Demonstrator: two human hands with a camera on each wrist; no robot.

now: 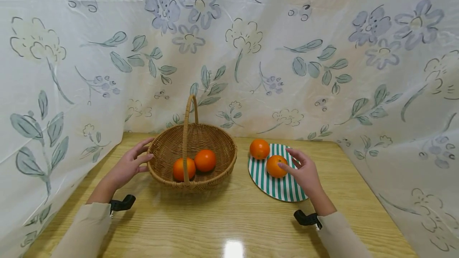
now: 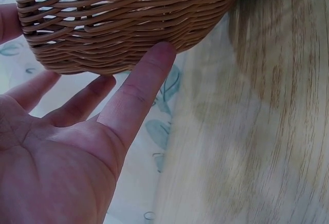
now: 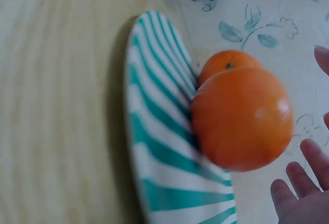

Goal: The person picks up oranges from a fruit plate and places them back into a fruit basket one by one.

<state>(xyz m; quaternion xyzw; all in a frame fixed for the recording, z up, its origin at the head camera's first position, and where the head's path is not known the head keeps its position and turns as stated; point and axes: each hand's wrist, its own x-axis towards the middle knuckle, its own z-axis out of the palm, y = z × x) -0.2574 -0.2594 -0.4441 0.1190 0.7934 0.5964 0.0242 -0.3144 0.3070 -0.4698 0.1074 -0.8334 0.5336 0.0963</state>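
A round wicker basket (image 1: 215, 134) with a tall hoop handle stands at the left of the table. Two oranges, a left one (image 1: 181, 170) and a right one (image 1: 205, 160), lie inside it. My left hand (image 1: 125, 166) is at its left side, with fairly straight fingers touching the woven wall (image 2: 128, 23). On the right is a green-and-white striped round mat (image 1: 283, 190) bearing a near orange (image 1: 275, 167); a far orange (image 1: 259, 149) sits at its upper left edge. My right hand (image 1: 305, 170) is beside the near orange, fingers spread, with a gap to the fruit (image 3: 244, 118) in the right wrist view.
A light wooden table (image 1: 201, 226) carries everything. Floral cloth (image 1: 229, 51) hangs behind it and along both sides, close to the table's edges. Each wrist wears a black camera mount, such as the left one (image 1: 122, 203).
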